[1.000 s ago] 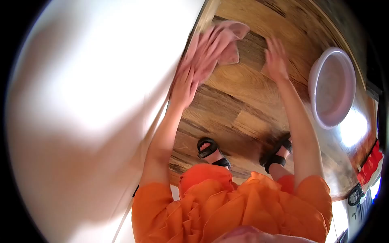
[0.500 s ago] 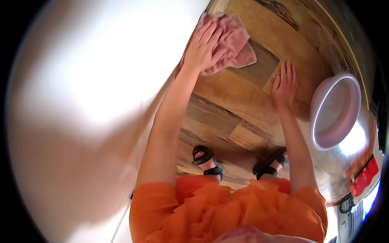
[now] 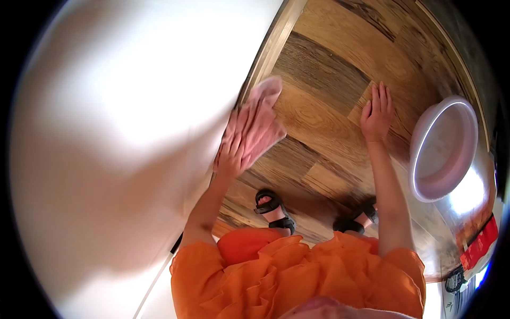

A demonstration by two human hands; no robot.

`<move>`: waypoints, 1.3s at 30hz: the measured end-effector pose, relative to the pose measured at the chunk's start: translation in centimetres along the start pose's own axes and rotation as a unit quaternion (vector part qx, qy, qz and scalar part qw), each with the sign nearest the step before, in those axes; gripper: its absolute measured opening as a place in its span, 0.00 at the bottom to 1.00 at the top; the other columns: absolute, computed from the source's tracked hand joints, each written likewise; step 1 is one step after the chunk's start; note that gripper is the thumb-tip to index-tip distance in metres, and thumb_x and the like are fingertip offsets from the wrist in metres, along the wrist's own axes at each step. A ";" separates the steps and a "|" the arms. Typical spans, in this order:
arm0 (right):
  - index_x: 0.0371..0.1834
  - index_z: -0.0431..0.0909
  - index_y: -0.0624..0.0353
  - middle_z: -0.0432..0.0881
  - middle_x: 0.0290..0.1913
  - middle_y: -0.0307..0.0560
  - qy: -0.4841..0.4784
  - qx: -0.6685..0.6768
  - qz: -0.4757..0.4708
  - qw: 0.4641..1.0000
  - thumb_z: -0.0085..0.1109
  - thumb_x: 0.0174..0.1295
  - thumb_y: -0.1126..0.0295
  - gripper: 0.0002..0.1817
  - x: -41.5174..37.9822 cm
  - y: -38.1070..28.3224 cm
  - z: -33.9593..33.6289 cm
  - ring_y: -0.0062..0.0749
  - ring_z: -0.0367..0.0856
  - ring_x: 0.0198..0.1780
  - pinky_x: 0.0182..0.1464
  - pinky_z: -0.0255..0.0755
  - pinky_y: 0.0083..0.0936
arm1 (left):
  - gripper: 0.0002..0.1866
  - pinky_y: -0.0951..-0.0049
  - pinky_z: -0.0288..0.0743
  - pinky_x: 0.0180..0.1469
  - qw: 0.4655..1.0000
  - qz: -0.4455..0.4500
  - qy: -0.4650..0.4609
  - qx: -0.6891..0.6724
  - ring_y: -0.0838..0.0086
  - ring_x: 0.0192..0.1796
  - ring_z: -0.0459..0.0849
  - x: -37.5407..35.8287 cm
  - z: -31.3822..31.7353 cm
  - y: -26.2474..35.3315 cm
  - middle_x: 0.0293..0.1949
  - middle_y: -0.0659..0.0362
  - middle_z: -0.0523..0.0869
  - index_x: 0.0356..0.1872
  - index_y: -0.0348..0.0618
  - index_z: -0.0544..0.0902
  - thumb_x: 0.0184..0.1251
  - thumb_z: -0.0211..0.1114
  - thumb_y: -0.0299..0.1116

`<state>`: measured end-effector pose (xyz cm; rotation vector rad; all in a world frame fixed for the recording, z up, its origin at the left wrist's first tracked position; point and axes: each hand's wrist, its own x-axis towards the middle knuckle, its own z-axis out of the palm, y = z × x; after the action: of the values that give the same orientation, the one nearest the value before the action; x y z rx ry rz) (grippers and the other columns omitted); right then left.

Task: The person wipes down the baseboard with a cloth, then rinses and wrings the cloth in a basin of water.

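My left hand (image 3: 232, 155) presses on a pink cloth (image 3: 261, 125) at the foot of the white wall, its fingers spread and partly sunk in the folds. The cloth lies bunched along the wooden skirting strip, one end stretching up and to the right past my fingers. Flat on the wood-patterned floor (image 3: 313, 114) rests my right hand (image 3: 377, 118), fingers extended, with nothing under it that I can see. Just right of that hand is a pale pink basin (image 3: 419, 159), its open side facing up.
The white wall (image 3: 133, 106) fills the left side. My black sandals (image 3: 273, 204) are on the floor below my hands. A red item (image 3: 479, 243) and a dark shoe (image 3: 455, 279) lie at the lower right. A raised edge curves along the upper right.
My left hand and the cloth have moved down and left along the wall's foot, baring the floor and skirting above. My right hand stays nearly in place.
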<state>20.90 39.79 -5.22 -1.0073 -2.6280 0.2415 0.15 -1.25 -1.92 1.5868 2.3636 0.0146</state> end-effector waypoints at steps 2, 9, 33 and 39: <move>0.64 0.68 0.54 0.67 0.68 0.46 -0.002 -0.009 0.004 1.000 0.45 0.64 0.68 0.24 0.2 0.0 -0.1 0.46 0.64 0.68 0.66 0.59 0.44 | 0.27 0.48 0.55 0.67 0.999 -0.022 0.041 0.012 0.58 0.65 0.66 -0.7 -1.1 1.5 0.66 0.52 0.69 0.60 0.37 0.73 0.64 0.56 0.43; 0.64 0.68 0.54 0.67 0.67 0.46 0.001 -0.011 0.000 1.000 0.46 0.63 0.70 0.24 0.1 -0.2 -0.1 0.46 0.64 0.67 0.66 0.59 0.44 | 0.23 0.62 0.70 0.57 0.977 -0.022 0.191 -0.096 0.56 0.56 0.74 14.4 -3.3 3.5 0.57 0.51 0.75 0.55 0.34 0.75 0.56 0.64 0.25; 0.64 0.68 0.55 0.66 0.69 0.45 0.004 -0.027 0.007 1.000 0.45 0.63 0.69 0.23 0.3 -0.5 0.1 0.47 0.63 0.68 0.68 0.57 0.43 | 0.21 0.66 0.69 0.59 0.987 0.018 0.148 -0.060 0.58 0.53 0.74 17.7 -4.9 1.2 0.59 0.52 0.76 0.54 0.30 0.76 0.61 0.59 0.31; 0.64 0.68 0.54 0.66 0.69 0.44 0.010 -0.005 0.000 1.000 0.45 0.63 0.69 0.24 -0.2 -0.3 -0.1 0.46 0.63 0.69 0.69 0.56 0.42 | 0.18 0.62 0.71 0.55 0.980 -0.007 0.167 -0.105 0.55 0.50 0.74 20.0 -5.1 2.0 0.59 0.51 0.76 0.54 0.32 0.77 0.63 0.56 0.28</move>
<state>20.91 39.48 -5.06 -1.0089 -2.6146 0.2172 -6.24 18.47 -1.45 1.5639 2.5140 0.5508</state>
